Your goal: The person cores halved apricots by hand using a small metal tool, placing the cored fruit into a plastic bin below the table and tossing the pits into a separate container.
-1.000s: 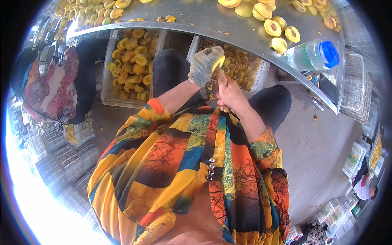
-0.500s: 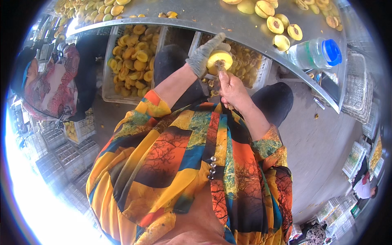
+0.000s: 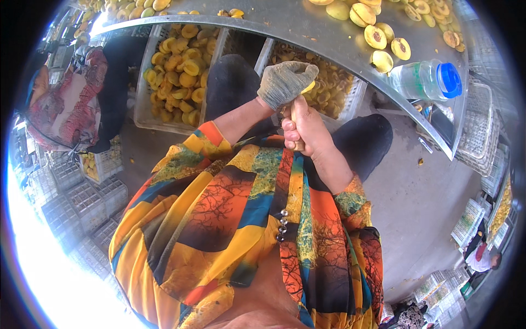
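My left hand (image 3: 286,83), in a grey work glove, is wrapped round a yellow peach half (image 3: 310,86); only a sliver of the flesh shows past the fingers. Just below it, my bare right hand (image 3: 308,127) grips a pitting tool by its pale handle (image 3: 298,145), whose butt sticks out under the fist. The tool's head is hidden behind the glove and the fruit. Both hands are close together above my lap, in front of a white crate (image 3: 356,98) with cut peach pieces and scraps.
A metal table (image 3: 307,33) spans the far side, bearing halved peaches (image 3: 375,37) and a clear jar with a blue lid (image 3: 449,80). Left of my knee stands another crate (image 3: 143,112) full of peach halves. A person (image 3: 71,104) sits at left; stacked crates (image 3: 476,126) stand at right.
My left hand has turned over and closed round the peach half, hiding its cut face and the tool's metal end. My right hand has shifted slightly left with the tool.
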